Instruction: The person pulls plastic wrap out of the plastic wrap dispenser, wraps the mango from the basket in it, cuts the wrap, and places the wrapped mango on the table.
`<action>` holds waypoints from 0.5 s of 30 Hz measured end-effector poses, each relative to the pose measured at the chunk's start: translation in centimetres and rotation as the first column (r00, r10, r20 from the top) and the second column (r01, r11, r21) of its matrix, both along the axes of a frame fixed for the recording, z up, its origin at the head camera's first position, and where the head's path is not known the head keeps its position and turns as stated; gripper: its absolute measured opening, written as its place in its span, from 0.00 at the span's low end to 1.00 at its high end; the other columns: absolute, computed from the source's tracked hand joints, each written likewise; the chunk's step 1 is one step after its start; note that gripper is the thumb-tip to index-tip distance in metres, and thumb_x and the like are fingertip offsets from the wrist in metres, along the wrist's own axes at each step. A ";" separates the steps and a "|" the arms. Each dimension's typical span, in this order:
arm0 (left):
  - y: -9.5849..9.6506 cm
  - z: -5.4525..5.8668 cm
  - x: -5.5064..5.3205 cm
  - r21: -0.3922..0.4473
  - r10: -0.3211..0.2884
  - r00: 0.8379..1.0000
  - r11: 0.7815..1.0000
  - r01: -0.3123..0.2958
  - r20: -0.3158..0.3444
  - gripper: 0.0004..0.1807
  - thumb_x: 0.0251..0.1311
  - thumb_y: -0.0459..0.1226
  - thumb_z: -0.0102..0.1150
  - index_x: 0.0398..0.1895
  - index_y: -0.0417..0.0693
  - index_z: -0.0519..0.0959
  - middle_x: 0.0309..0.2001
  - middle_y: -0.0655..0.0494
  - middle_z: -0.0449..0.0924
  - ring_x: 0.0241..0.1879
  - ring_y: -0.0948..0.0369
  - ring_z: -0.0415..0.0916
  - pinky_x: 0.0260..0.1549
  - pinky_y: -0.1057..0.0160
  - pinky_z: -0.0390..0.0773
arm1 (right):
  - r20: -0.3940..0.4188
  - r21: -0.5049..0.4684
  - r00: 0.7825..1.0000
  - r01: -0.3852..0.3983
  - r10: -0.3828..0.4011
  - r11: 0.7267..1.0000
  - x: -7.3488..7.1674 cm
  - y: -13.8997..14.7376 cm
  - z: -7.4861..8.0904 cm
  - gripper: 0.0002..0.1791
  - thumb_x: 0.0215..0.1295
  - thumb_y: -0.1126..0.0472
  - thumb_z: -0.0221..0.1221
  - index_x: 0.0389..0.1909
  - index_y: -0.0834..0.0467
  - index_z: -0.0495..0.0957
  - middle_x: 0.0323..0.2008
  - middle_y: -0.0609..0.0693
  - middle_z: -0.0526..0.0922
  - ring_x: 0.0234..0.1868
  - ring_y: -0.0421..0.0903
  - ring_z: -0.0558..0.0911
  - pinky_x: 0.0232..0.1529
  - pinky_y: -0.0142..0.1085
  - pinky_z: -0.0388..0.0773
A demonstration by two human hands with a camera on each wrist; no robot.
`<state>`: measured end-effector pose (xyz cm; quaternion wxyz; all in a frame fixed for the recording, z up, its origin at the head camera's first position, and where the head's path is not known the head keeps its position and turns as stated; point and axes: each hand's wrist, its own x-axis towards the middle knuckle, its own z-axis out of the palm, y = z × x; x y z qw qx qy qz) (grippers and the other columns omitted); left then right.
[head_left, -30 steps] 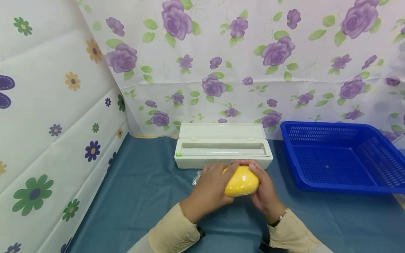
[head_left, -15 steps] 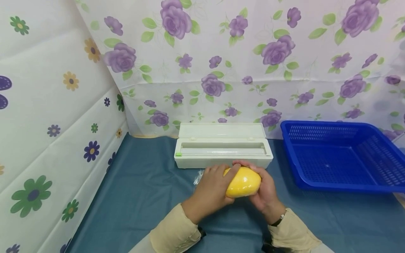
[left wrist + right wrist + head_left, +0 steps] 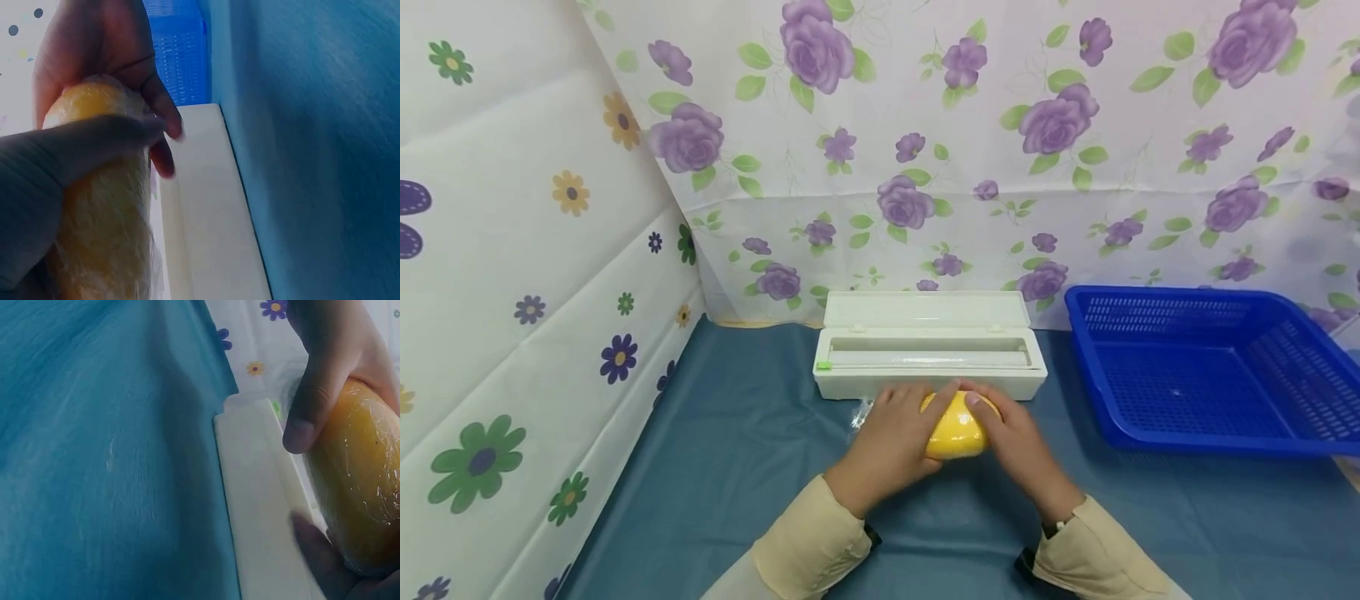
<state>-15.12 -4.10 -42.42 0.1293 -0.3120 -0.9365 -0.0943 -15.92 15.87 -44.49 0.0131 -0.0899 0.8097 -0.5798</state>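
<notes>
A glossy yellow, mango-shaped fruit [image 3: 957,432] wrapped in cling film is held between both hands in front of the white box. My left hand [image 3: 887,442] grips its left end, with the thumb across it in the left wrist view. At the other end my right hand [image 3: 1026,446] holds it, thumb on top and fingers behind. Wrinkled film covers the fruit [image 3: 365,481] in the right wrist view. A loose bit of clear film [image 3: 861,414] sticks out beyond my left hand. The hands hide much of the fruit's ends in the head view.
Just behind the hands stands a white cling film dispenser [image 3: 925,387], lid up, with a film roll [image 3: 928,359] inside and a green slider at its left. A blue plastic basket [image 3: 1225,442] sits at the right. Teal cloth [image 3: 737,467] covers the table; flowered sheets hang behind and left.
The fruit has shifted a little to the left. My right hand has turned from cradling its end to having the thumb over the top, while my left hand keeps its grip.
</notes>
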 end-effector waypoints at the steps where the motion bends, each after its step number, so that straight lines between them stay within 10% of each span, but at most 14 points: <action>1: 0.0 -0.1 0.0 0.000 -0.007 1.000 1.000 0.007 0.011 0.58 0.46 0.55 0.79 0.79 0.56 0.56 0.56 0.53 0.78 0.55 0.56 0.77 0.62 0.50 0.72 | -0.002 0.002 1.000 0.002 -0.002 1.000 0.0 0.0 -0.1 0.21 0.79 0.47 0.49 0.62 0.50 0.79 0.54 0.54 0.83 0.44 0.47 0.79 0.45 0.33 0.79; 8: -0.2 -0.2 -0.7 0.094 -0.026 0.999 0.995 0.023 0.023 0.62 0.48 0.71 0.65 0.81 0.57 0.48 0.65 0.54 0.75 0.63 0.56 0.74 0.70 0.46 0.66 | -0.008 -0.060 1.000 -0.021 0.021 0.998 -0.4 0.2 -0.5 0.21 0.81 0.49 0.47 0.68 0.49 0.75 0.57 0.55 0.80 0.44 0.48 0.78 0.46 0.33 0.78; 15: -1.0 -0.1 -1.5 0.240 0.031 0.997 0.971 -0.013 -0.071 0.45 0.67 0.65 0.51 0.77 0.48 0.58 0.61 0.51 0.77 0.59 0.54 0.76 0.68 0.45 0.68 | -0.023 -0.127 1.000 -0.002 0.000 0.992 -0.6 0.4 -0.4 0.23 0.82 0.48 0.44 0.65 0.55 0.76 0.53 0.56 0.80 0.43 0.46 0.79 0.44 0.34 0.78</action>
